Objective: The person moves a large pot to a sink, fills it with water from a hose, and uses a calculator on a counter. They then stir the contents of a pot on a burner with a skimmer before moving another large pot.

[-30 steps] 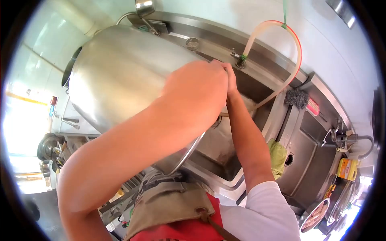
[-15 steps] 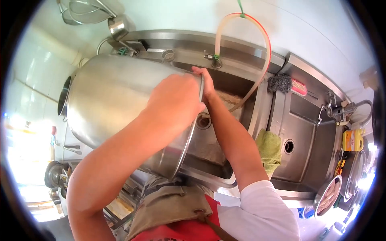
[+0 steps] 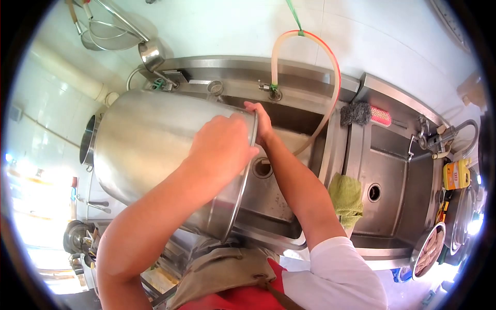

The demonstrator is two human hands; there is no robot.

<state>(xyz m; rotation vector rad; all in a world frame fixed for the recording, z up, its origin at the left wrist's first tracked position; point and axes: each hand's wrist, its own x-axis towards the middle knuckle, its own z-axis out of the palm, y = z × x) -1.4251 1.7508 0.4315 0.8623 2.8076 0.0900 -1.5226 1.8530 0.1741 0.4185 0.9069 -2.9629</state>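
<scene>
A large stainless steel pot lies tilted on its side, its mouth facing right over the left sink. My left hand is closed on the pot's rim, thumb toward the mouth. My right hand grips the far part of the same rim, its fingers partly hidden behind the edge. The pot's inside cannot be seen. Beyond my right forearm, a clear hose with a red stripe loops from the tap down into the sink, near the drain.
To the right is a second sink, with a green cloth over the divider. A dark scrubber and a pink brush lie behind it. A filled bowl and a yellow jug stand far right. Ladles hang upper left.
My view has shifted slightly, so the whole scene sits lower in the picture. Both hands keep their hold on the pot's rim, and the pot stays tipped much as before.
</scene>
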